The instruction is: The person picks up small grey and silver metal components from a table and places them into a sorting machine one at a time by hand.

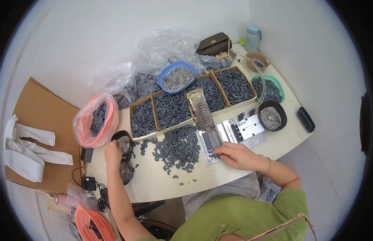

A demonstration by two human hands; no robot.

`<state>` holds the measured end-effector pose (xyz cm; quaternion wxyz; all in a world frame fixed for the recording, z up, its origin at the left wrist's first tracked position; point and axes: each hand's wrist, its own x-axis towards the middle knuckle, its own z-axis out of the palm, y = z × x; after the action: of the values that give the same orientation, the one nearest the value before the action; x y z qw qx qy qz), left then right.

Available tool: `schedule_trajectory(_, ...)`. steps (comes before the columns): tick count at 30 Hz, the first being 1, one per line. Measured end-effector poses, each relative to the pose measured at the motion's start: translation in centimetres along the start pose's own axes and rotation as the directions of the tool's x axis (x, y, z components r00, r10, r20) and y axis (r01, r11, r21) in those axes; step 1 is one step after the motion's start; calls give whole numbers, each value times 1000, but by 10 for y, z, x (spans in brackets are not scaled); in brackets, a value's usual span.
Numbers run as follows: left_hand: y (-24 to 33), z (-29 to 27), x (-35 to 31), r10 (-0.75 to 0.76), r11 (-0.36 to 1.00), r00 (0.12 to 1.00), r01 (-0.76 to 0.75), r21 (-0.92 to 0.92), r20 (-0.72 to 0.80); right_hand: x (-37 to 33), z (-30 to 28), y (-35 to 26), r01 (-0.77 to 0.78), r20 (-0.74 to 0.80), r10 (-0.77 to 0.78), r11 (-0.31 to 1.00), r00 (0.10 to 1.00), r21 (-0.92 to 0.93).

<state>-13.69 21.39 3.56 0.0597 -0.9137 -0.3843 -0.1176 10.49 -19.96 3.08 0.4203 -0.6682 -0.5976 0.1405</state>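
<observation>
Pictured with left hand (113,154) at round black bowl (121,132), right hand (239,156) at silver metal fixture (251,128); cannot tell either grip. Best pinch small dark-grey pieces (178,148), probably light, stiff, edgewise.

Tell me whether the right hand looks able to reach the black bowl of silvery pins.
Likely yes: the black bowl is open on top, and the right hand could pass beside the metal block.

Place: small-parts workshop | cardboard trays (175,125) (heaped with dark parts (170,106)) | metal fixture (250,127)
</observation>
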Motion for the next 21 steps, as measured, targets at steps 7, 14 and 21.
schedule_trajectory(7,110,-47,-23,179,869,977,-214,-447,-119,-14,-18,2,-4,-23,4,1000,1000,15)
schedule_trajectory(14,266,-16,-83,622,564,727,-674,-476,-291,-19,-33,3,-144,-19,147,985,989,91)
schedule_trajectory(21,284,-10,-94,628,638,731,-679,-363,-266,-33,-34,11,-93,-87,103,990,991,104)
